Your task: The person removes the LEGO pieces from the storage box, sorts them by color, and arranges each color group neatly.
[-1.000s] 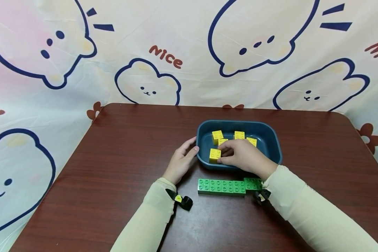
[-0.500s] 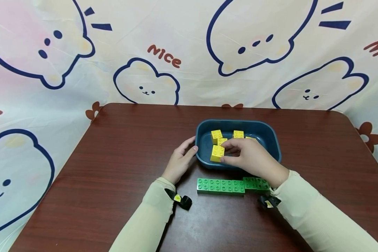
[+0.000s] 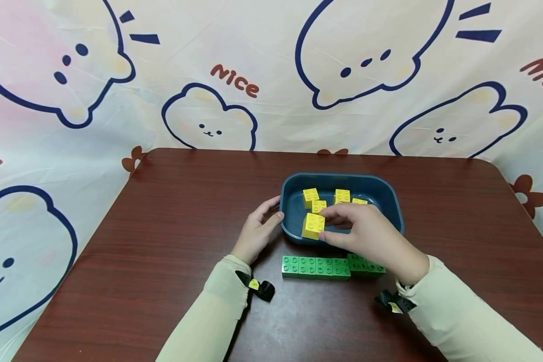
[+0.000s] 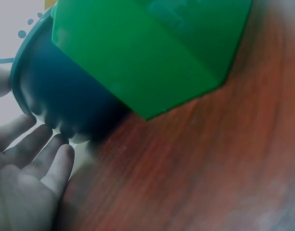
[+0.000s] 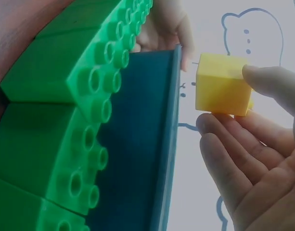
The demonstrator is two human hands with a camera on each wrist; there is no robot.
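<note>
My right hand (image 3: 366, 226) pinches a yellow building block (image 3: 313, 226) between thumb and fingers, above the near left part of the blue tray (image 3: 389, 201). In the right wrist view the yellow block (image 5: 223, 84) shows raised past the tray's rim (image 5: 172, 130), thumb on one side and fingertips on the other. My left hand (image 3: 259, 229) rests at the tray's left end, thumb by the rim. The left wrist view shows its fairly straight fingers (image 4: 60, 166) touching the tray's outer wall (image 4: 75, 91). Several more yellow blocks (image 3: 342, 196) lie inside the tray.
A row of joined green blocks (image 3: 315, 267) lies on the brown table (image 3: 185, 216) just in front of the tray, its right part offset slightly backward. A patterned cloth (image 3: 280, 120) hangs behind the table's far edge.
My right hand has lifted the yellow block and drawn it slightly right and toward me, uncovering the right end of the green row. The left hand keeps its place at the tray.
</note>
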